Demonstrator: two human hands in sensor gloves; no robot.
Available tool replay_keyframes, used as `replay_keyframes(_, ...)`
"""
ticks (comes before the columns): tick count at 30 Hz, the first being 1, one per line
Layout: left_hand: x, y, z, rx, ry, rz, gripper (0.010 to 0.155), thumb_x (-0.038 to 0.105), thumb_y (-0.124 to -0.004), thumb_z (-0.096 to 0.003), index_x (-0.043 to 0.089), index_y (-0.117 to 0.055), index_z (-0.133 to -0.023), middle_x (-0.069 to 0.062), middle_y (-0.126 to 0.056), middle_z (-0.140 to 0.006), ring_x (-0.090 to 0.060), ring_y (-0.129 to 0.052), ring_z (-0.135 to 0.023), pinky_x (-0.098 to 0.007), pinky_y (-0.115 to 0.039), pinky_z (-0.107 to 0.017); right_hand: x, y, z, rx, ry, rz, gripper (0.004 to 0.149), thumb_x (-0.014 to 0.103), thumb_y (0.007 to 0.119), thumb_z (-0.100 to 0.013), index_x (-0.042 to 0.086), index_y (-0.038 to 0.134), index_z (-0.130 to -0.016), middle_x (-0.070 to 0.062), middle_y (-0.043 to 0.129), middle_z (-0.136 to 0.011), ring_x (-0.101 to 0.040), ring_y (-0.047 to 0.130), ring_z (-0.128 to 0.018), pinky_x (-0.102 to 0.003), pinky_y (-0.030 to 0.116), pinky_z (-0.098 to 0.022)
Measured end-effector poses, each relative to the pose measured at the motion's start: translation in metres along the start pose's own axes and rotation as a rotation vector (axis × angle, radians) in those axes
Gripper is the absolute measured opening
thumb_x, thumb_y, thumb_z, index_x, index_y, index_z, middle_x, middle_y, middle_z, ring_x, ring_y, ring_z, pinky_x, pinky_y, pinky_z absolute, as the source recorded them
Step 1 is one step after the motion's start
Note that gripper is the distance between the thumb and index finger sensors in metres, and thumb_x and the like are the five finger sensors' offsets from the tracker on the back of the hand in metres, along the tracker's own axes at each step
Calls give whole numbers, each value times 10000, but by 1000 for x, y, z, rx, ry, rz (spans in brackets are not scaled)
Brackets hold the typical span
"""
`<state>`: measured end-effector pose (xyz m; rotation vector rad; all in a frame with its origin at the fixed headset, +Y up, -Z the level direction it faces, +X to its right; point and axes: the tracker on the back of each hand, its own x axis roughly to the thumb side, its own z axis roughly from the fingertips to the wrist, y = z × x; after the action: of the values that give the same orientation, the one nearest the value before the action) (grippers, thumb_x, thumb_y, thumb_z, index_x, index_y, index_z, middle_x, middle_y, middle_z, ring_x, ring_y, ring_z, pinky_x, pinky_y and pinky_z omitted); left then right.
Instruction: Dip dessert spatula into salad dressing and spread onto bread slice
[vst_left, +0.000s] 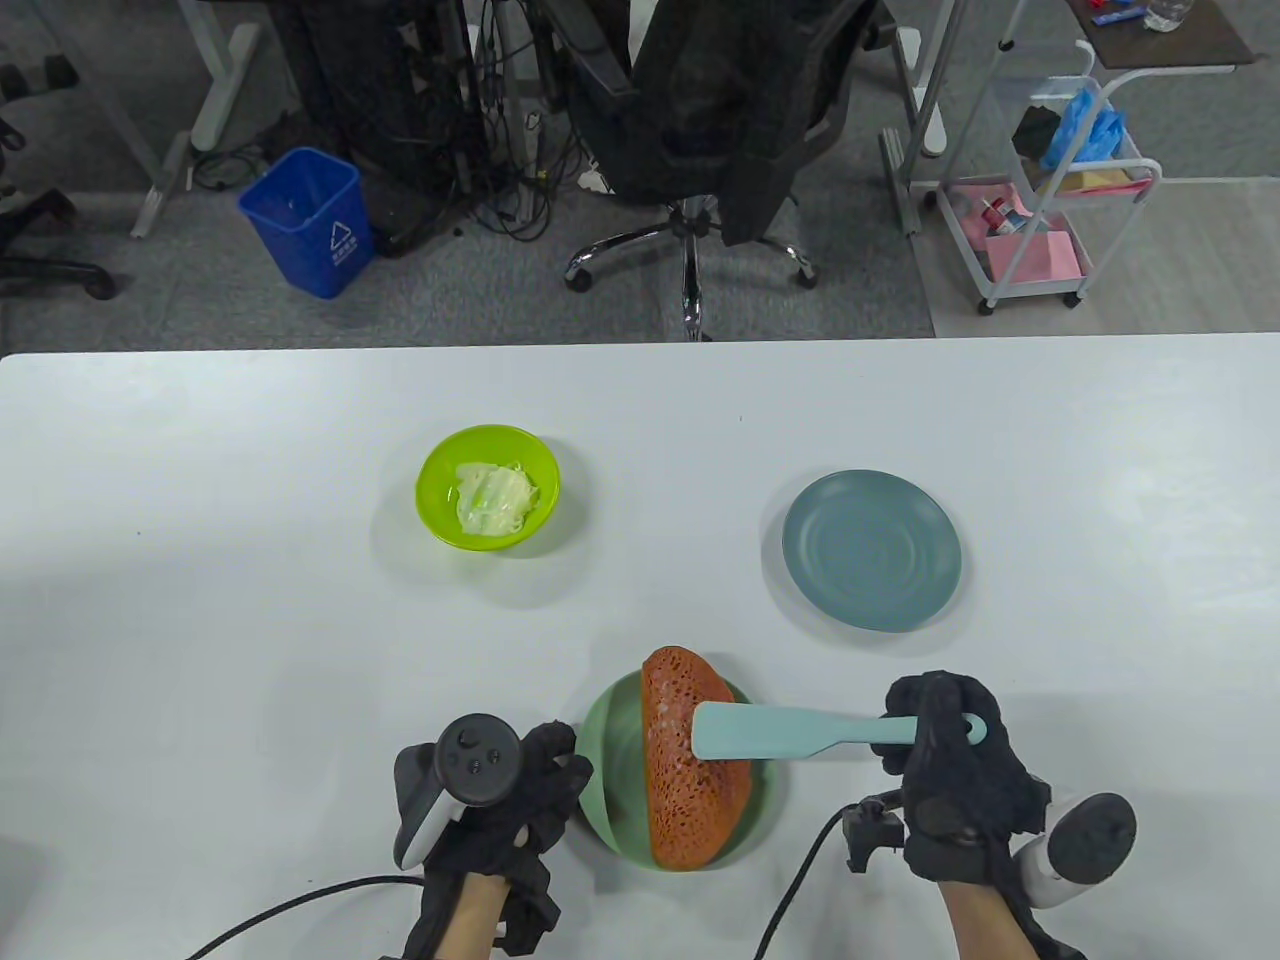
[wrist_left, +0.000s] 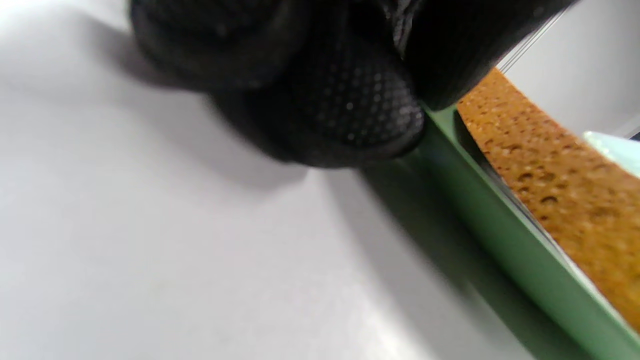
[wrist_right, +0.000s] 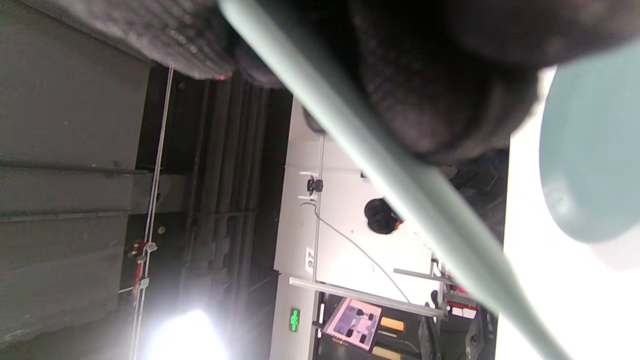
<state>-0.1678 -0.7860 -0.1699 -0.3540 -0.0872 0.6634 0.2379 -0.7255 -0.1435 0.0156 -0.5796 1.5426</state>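
An orange-brown bread slice (vst_left: 688, 775) lies on a green plate (vst_left: 610, 760) at the table's front centre. My right hand (vst_left: 945, 745) grips the handle of a pale teal dessert spatula (vst_left: 790, 737), whose blade lies flat across the bread. The handle crosses the right wrist view (wrist_right: 400, 175) under my fingers. My left hand (vst_left: 530, 790) rests at the plate's left rim; the left wrist view shows its fingers (wrist_left: 350, 100) against the plate's edge (wrist_left: 500, 225), with the bread (wrist_left: 560, 185) beyond. A lime-green bowl (vst_left: 440, 470) with pale salad dressing (vst_left: 495, 497) stands at the back left.
An empty blue-grey plate (vst_left: 871, 549) sits on the white table (vst_left: 200, 600) to the right, behind my right hand; it also shows in the right wrist view (wrist_right: 595, 150). An office chair (vst_left: 700, 120) and a blue bin (vst_left: 308, 220) stand beyond the far edge.
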Motion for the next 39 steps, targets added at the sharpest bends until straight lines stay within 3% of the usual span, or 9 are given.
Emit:
replay_keyframes(8,0,0,0,0,0,0,554,439,-809,-618,87,-743,-1040,55,-1004,-628,-106,-1083,-313,-279,-934,-237,1,24,12,118,26,-2,380,425,758,-596,80,795,-750,-221,873,-645,-389,1015,-274,-400,885,-122)
replay_keyframes(15,0,0,0,0,0,0,554,438,-810,-618,87,-743,-1040,55,-1005,-628,-107,-1083,-315,-280,-934,-238,8,23,11,131,-9,65,371,412,751,-603,75,790,-753,-228,862,-653,-406,991,-279,-418,850,-129)
replay_keyframes(23,0,0,0,1,-1,-1,554,438,-810,-618,87,-743,-1041,55,-1004,-631,-106,-1082,-318,-280,-934,-239,14,10,4,114,18,116,366,402,739,-611,67,795,-747,-225,862,-647,-399,981,-270,-412,834,-125)
replay_keyframes(39,-1,0,0,-2,-3,4,555,439,-810,-616,92,-741,-1044,55,-1002,-638,-105,-1082,-326,-285,-935,-249,11,-39,-13,-16,92,96,361,404,734,-620,75,787,-757,-210,854,-665,-412,956,-287,-422,811,-148)
